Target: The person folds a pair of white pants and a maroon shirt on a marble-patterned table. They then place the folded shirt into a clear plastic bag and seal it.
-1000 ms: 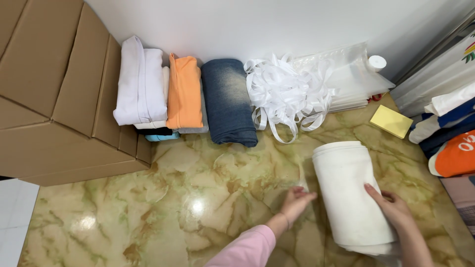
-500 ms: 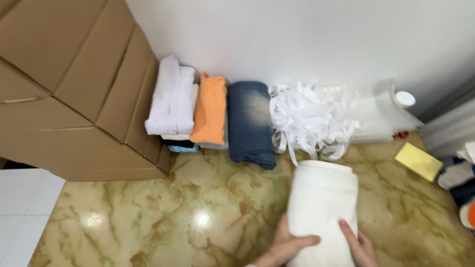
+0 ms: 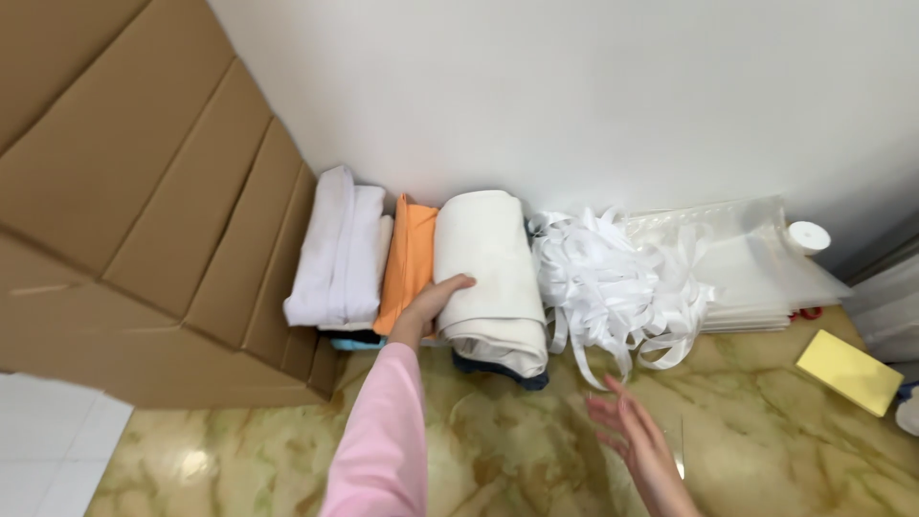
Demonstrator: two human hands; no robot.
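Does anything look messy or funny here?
Yes: the white ribbon pile is a loose tangle spilling onto the floor, unlike the neatly folded clothes. The cream roll under the left hand sits atop the dark jeans, almost hiding them.

The cream rolled cloth [image 3: 490, 273] I'm pressing is a thick, soft roll, lying lengthwise against the wall atop the folded dark blue jeans [image 3: 503, 371], just beside the orange folded cloth [image 3: 410, 263].
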